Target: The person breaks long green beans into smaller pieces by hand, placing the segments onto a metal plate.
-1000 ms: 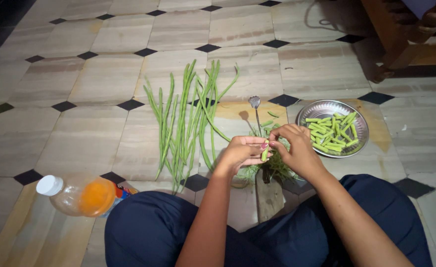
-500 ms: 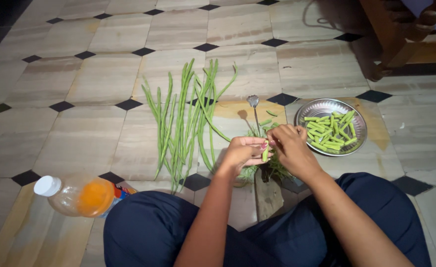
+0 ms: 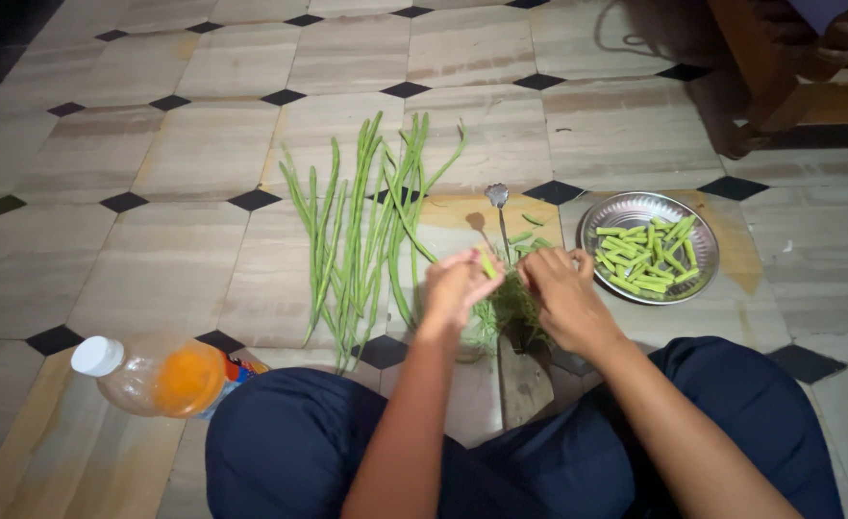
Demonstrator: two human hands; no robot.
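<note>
Floor (image 3: 155,259) was polished stone tile, pale beige with faint streaks and small black glossy diamond insets, slight sheen. Round plate (image 3: 605,210) was shiny embossed metal, reflective rim. Cut pieces (image 3: 647,255) in it looked matt green, fibrous. Long pods (image 3: 357,231) had ridged, dull green skin. Bottle (image 3: 160,377) was clear glossy plastic, white smooth plastic cap, orange liquid inside. Trousers (image 3: 299,442) were dark navy cloth, matt, soft folds. Floor cutter's base (image 3: 523,380) looked like worn wood, blade (image 3: 497,197) dull metal. Chair leg (image 3: 760,86) was varnished brown wood.
</note>
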